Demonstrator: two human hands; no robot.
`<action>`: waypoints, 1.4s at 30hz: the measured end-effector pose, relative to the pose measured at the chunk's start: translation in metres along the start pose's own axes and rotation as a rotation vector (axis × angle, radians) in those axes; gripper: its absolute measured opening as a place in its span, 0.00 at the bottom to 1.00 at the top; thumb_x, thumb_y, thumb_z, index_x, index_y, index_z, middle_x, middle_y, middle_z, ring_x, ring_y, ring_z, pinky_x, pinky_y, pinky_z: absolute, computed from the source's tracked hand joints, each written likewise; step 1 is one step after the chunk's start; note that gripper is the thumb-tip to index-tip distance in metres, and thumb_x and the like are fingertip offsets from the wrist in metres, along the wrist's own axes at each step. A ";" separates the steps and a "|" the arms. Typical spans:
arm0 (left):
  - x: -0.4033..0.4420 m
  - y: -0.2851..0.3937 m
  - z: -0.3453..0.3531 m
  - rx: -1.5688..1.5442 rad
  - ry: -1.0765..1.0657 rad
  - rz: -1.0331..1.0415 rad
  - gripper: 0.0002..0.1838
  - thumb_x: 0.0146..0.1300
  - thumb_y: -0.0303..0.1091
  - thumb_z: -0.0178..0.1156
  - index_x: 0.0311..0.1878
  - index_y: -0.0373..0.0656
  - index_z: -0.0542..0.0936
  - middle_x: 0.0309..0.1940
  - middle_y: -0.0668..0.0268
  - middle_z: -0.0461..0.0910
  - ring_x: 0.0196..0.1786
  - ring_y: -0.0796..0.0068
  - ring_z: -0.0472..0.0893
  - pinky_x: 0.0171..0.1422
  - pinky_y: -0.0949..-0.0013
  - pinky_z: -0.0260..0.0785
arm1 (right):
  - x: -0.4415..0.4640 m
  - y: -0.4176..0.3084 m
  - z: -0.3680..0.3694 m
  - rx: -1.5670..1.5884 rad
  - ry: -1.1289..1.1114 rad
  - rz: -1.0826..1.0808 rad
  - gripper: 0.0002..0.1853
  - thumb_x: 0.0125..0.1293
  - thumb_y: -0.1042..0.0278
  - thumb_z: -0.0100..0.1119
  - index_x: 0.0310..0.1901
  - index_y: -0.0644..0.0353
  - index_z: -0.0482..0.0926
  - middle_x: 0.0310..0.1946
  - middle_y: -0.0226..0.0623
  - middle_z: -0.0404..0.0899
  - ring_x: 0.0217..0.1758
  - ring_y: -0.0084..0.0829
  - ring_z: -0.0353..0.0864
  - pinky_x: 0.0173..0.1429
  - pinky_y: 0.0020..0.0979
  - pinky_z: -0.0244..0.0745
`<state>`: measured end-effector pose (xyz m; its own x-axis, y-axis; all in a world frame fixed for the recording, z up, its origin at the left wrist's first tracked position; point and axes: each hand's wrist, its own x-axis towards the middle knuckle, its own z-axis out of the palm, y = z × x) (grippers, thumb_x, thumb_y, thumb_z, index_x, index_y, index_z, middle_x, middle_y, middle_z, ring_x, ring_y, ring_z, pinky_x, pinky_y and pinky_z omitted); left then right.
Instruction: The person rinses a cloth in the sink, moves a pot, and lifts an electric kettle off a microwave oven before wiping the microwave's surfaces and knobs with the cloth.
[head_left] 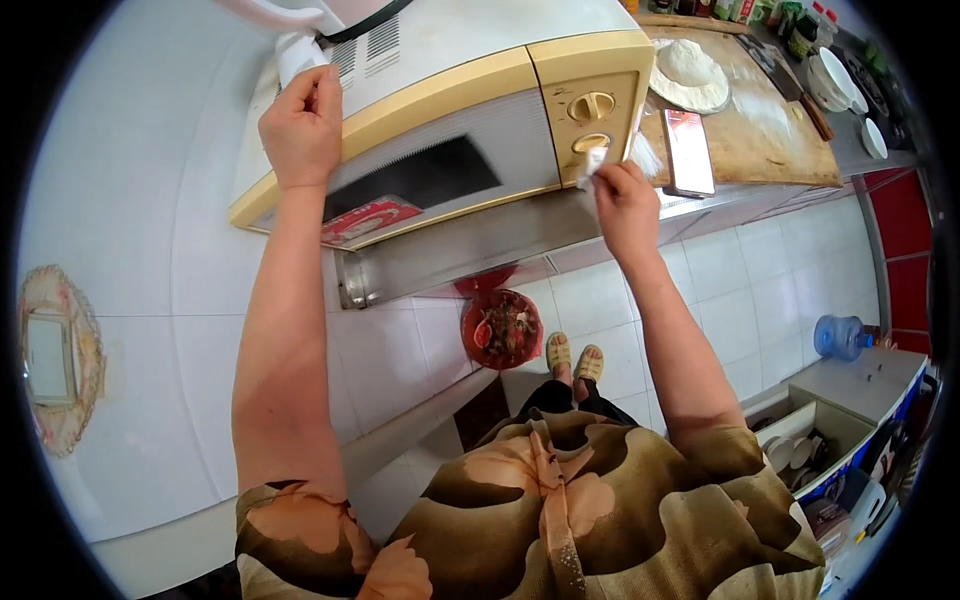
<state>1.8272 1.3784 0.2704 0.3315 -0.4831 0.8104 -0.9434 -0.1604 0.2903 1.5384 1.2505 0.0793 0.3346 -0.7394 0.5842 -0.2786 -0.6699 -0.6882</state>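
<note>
Okay, right hand (628, 208), right of centre in the frame, has a narrow pinch grip on a white wad (592, 166), which is at the microwave (512, 125) panel, just below the lower knob (592, 143); contact with the panel unclear. Left hand (300, 130), upper left, is curled in a loose fist at the microwave's top edge, a white piece (296, 56) right behind it; can't tell if it's gripped. Progress: looks like mid-work at the panel, wad not yet put down, door shut. Upper knob (591, 106) and door are untouched right now; how much is done or left there can't be told. Upper right: phone (688, 152) and flour (692, 78) on the board (765, 135), both apart from the hands.
</note>
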 end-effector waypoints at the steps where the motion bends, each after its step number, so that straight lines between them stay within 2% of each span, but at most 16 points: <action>1: 0.001 0.001 0.000 0.014 -0.003 -0.021 0.10 0.64 0.39 0.66 0.36 0.41 0.86 0.16 0.69 0.72 0.20 0.79 0.70 0.29 0.73 0.65 | -0.009 0.013 -0.003 0.191 0.004 0.309 0.04 0.62 0.74 0.65 0.38 0.61 0.84 0.32 0.35 0.82 0.31 0.32 0.82 0.36 0.32 0.76; 2: 0.002 0.000 0.001 0.012 -0.003 -0.024 0.10 0.64 0.39 0.66 0.36 0.41 0.86 0.16 0.69 0.72 0.20 0.79 0.70 0.29 0.73 0.65 | -0.016 0.026 -0.006 0.381 0.005 0.620 0.04 0.65 0.73 0.64 0.38 0.64 0.84 0.30 0.33 0.82 0.31 0.26 0.81 0.35 0.29 0.75; 3: 0.002 0.000 0.000 0.023 -0.013 -0.038 0.10 0.63 0.39 0.66 0.36 0.41 0.86 0.16 0.69 0.72 0.20 0.79 0.70 0.29 0.73 0.65 | -0.020 0.033 -0.012 0.562 0.093 0.695 0.07 0.68 0.71 0.62 0.39 0.67 0.83 0.27 0.28 0.80 0.31 0.18 0.75 0.33 0.24 0.70; 6: 0.000 -0.003 0.002 0.015 -0.024 -0.054 0.11 0.63 0.39 0.66 0.36 0.41 0.86 0.16 0.69 0.73 0.21 0.80 0.70 0.30 0.73 0.66 | -0.027 0.042 -0.018 0.837 0.115 0.872 0.09 0.68 0.69 0.63 0.43 0.66 0.83 0.28 0.25 0.79 0.28 0.16 0.72 0.32 0.22 0.67; 9: 0.001 -0.007 0.002 0.022 -0.011 -0.038 0.11 0.64 0.40 0.66 0.36 0.41 0.87 0.17 0.69 0.74 0.22 0.80 0.71 0.30 0.73 0.66 | -0.016 0.035 -0.012 0.843 0.074 0.808 0.08 0.69 0.67 0.62 0.44 0.61 0.83 0.32 0.24 0.79 0.30 0.14 0.71 0.33 0.19 0.63; 10: 0.001 -0.008 0.003 0.037 -0.003 -0.013 0.12 0.64 0.41 0.66 0.37 0.41 0.87 0.17 0.69 0.75 0.22 0.80 0.72 0.31 0.73 0.67 | -0.008 0.023 -0.009 0.800 0.126 0.789 0.10 0.67 0.68 0.64 0.44 0.67 0.83 0.29 0.25 0.80 0.29 0.16 0.73 0.34 0.21 0.68; 12: 0.001 -0.007 0.002 0.015 -0.021 -0.033 0.12 0.64 0.41 0.66 0.37 0.41 0.87 0.18 0.68 0.77 0.23 0.80 0.73 0.32 0.74 0.68 | 0.003 0.014 0.004 0.812 0.094 0.742 0.09 0.66 0.68 0.64 0.41 0.66 0.85 0.30 0.26 0.82 0.31 0.16 0.75 0.38 0.22 0.71; 18: 0.000 -0.002 0.001 0.035 -0.046 -0.073 0.12 0.66 0.40 0.65 0.39 0.40 0.87 0.23 0.65 0.81 0.27 0.80 0.77 0.36 0.73 0.70 | 0.001 0.002 0.028 0.666 0.061 0.649 0.09 0.64 0.70 0.64 0.41 0.68 0.84 0.28 0.31 0.82 0.30 0.18 0.76 0.36 0.24 0.73; 20: 0.002 -0.001 0.000 0.023 -0.050 -0.067 0.12 0.66 0.39 0.64 0.40 0.39 0.87 0.24 0.64 0.82 0.27 0.81 0.77 0.37 0.73 0.70 | -0.001 0.004 0.036 0.668 0.152 0.645 0.10 0.65 0.70 0.64 0.42 0.68 0.84 0.29 0.31 0.82 0.30 0.19 0.76 0.37 0.25 0.74; 28: 0.000 -0.001 -0.001 0.018 -0.079 -0.084 0.11 0.69 0.35 0.61 0.42 0.39 0.87 0.28 0.67 0.85 0.31 0.83 0.77 0.39 0.76 0.71 | -0.006 -0.011 0.036 0.777 0.197 0.742 0.10 0.67 0.70 0.63 0.44 0.69 0.83 0.30 0.30 0.82 0.31 0.18 0.75 0.38 0.23 0.73; 32: -0.001 -0.001 0.001 -0.005 -0.078 -0.087 0.10 0.69 0.35 0.61 0.43 0.39 0.87 0.28 0.67 0.85 0.31 0.84 0.77 0.39 0.77 0.71 | 0.001 -0.001 0.026 0.835 0.130 0.741 0.10 0.67 0.70 0.63 0.44 0.69 0.83 0.29 0.28 0.81 0.31 0.17 0.75 0.36 0.22 0.71; 34: -0.001 -0.003 0.000 -0.041 -0.070 -0.072 0.10 0.69 0.34 0.61 0.42 0.38 0.87 0.29 0.68 0.85 0.31 0.84 0.77 0.39 0.77 0.71 | 0.004 -0.005 0.031 0.998 0.207 0.813 0.10 0.67 0.71 0.63 0.44 0.70 0.83 0.29 0.28 0.81 0.32 0.17 0.75 0.37 0.22 0.71; 37: -0.001 0.000 -0.002 0.010 -0.119 -0.132 0.12 0.71 0.36 0.60 0.45 0.38 0.87 0.34 0.71 0.85 0.33 0.87 0.75 0.40 0.80 0.68 | -0.007 -0.017 0.034 0.863 0.037 0.796 0.10 0.67 0.71 0.63 0.43 0.70 0.83 0.30 0.28 0.82 0.32 0.17 0.76 0.38 0.22 0.71; 38: -0.001 0.001 0.000 0.011 -0.117 -0.134 0.12 0.71 0.36 0.60 0.45 0.38 0.87 0.34 0.71 0.85 0.33 0.87 0.75 0.40 0.80 0.68 | -0.012 -0.017 0.039 0.806 -0.058 0.787 0.10 0.67 0.71 0.63 0.43 0.70 0.83 0.30 0.28 0.82 0.33 0.18 0.76 0.38 0.22 0.71; 40: -0.001 0.000 0.001 -0.073 -0.038 -0.031 0.09 0.67 0.34 0.63 0.41 0.38 0.87 0.27 0.68 0.84 0.30 0.84 0.76 0.38 0.76 0.70 | -0.015 -0.009 0.035 0.756 -0.063 0.720 0.09 0.67 0.71 0.63 0.43 0.69 0.83 0.30 0.28 0.82 0.33 0.18 0.77 0.39 0.22 0.71; 42: -0.001 0.001 -0.002 -0.068 -0.039 -0.060 0.09 0.67 0.33 0.63 0.41 0.38 0.87 0.26 0.68 0.83 0.29 0.84 0.76 0.38 0.76 0.70 | -0.007 -0.013 0.011 0.905 0.089 0.792 0.10 0.66 0.71 0.63 0.43 0.69 0.83 0.30 0.29 0.82 0.33 0.18 0.77 0.39 0.22 0.71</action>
<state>1.8256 1.3804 0.2711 0.3857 -0.5080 0.7702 -0.9185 -0.1321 0.3728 1.5497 1.2655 0.0794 0.2835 -0.9497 -0.1332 0.3656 0.2354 -0.9005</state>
